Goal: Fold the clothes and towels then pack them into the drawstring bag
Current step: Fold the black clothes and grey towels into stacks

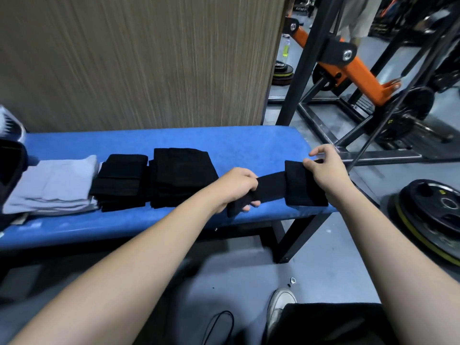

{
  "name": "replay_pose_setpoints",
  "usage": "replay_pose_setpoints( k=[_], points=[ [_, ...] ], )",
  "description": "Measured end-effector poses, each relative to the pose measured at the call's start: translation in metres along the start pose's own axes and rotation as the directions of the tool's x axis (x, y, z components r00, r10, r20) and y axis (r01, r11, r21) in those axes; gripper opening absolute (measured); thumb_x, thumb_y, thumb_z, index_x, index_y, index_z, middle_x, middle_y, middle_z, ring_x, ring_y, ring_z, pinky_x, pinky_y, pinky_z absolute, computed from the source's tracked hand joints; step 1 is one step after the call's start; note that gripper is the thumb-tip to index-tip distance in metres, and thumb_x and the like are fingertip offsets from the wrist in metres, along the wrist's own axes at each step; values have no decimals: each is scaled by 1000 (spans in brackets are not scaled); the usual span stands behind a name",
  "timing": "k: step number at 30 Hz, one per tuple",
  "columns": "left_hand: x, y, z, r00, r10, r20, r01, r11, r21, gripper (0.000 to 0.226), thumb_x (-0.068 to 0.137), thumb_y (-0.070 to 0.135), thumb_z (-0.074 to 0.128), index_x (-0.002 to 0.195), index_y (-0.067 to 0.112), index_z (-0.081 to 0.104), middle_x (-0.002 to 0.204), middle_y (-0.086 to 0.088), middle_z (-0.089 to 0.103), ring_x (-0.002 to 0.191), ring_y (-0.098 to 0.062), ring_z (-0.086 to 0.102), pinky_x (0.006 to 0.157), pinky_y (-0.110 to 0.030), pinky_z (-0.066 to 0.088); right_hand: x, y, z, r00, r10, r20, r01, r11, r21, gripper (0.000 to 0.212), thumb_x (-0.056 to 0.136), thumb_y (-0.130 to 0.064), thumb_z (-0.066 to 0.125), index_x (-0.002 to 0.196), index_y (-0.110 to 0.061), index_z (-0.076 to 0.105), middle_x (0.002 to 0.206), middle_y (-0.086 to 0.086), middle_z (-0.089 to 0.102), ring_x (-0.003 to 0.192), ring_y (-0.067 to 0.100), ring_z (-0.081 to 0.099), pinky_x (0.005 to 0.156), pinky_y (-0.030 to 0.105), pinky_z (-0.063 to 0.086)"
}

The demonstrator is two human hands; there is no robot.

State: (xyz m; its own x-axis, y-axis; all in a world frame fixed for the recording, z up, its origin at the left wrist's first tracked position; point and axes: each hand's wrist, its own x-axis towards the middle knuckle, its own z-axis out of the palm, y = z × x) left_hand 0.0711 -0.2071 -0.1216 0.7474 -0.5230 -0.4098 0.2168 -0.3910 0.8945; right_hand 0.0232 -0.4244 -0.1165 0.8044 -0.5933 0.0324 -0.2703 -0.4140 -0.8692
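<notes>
Black towel (293, 188) stretched between both hands at bench's (174, 143) right edge.

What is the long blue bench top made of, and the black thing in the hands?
Long blue bench top: probably suede-like padded fabric, matte and fuzzy, rounded edge. Black folded cloth, held by left hand and right hand: soft, matte fabric that bends; exact fibre unclear.

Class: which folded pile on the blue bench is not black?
The light grey folded pile at the left end; both neighbouring piles are black.
</notes>
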Motion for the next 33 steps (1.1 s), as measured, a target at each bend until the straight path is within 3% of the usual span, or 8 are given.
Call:
replay_pose_setpoints(
  k=[5, 7, 11, 15, 19, 24, 29, 33],
  points=[
    [8, -11, 4, 993, 80, -90, -59, 975, 215, 20, 92, 33, 64, 100, 15, 66, 99, 1, 70, 84, -17, 63, 67, -26, 48, 6, 9, -3, 999, 41, -4, -41, 995, -93, 12, 95, -22, 63, 101, -22, 54, 78, 5, 54, 65, 21, 48, 56, 33, 36],
    [12, -16, 5, 993, 66, -97, -47, 981, 187, 30, 85, 44, 74, 100, 21, 63, 101, 1, 68, 82, -17, 65, 61, -31, 54, 10, 16, -5, 996, 90, -26, -92, 993, -76, 15, 92, -22, 66, 100, -20, 54, 82, 7, 56, 67, 23, 50, 58, 33, 38],
    [13, -17, 7, 993, 88, -74, -71, 977, 203, 42, 81, 23, 80, 116, 24, 56, 95, 7, 60, 75, -19, 62, 74, -36, 57, 13, 23, -12, 963, 267, 41, -269, 959, 89, 29, 86, -11, 73, 105, -18, 52, 99, 10, 60, 70, 21, 56, 59, 30, 45],
    [19, -19, 7, 962, 166, -216, -135, 979, 150, 32, 85, 19, 71, 111, 30, 57, 97, 6, 62, 71, -18, 57, 70, -36, 51, 16, 21, -22, 922, 361, 138, -381, 911, 160, 45, 76, 9, 71, 108, -20, 56, 113, 14, 60, 79, 28, 62, 58, 32, 49],
    [21, -20, 9, 921, 223, -319, -187, 972, 140, 16, 91, 20, 65, 98, 33, 60, 85, 5, 57, 63, -19, 47, 66, -35, 48, 15, 27, -29, 936, 350, 42, -352, 930, 103, 46, 73, 9, 72, 105, -22, 58, 108, 15, 63, 86, 31, 61, 67, 36, 51],
    [24, -18, 16, 926, 179, -332, -154, 983, 99, 11, 93, 19, 63, 86, 27, 63, 92, 12, 62, 77, -13, 56, 80, -35, 53, 14, 30, -37, 977, 209, -53, -212, 976, -59, 36, 72, -1, 78, 84, -23, 53, 91, 6, 63, 77, 26, 59, 67, 38, 50],
    [23, -17, 15, 944, 133, -301, -132, 991, 24, 13, 91, 14, 63, 102, 21, 64, 97, 1, 64, 73, -17, 58, 82, -36, 56, 8, 8, -38, 982, 175, 74, -187, 953, 237, 34, 82, 1, 71, 104, -21, 56, 81, 6, 63, 61, 19, 60, 53, 31, 45],
    [19, -15, 13, 948, 114, -297, -125, 992, -16, 23, 94, 10, 56, 115, 18, 58, 92, -2, 61, 64, -17, 57, 69, -25, 51, -3, -10, -26, 960, 122, 250, -209, 909, 361, 39, 89, -23, 72, 123, -20, 52, 89, 9, 64, 59, 21, 61, 49, 32, 44]
  ],
)
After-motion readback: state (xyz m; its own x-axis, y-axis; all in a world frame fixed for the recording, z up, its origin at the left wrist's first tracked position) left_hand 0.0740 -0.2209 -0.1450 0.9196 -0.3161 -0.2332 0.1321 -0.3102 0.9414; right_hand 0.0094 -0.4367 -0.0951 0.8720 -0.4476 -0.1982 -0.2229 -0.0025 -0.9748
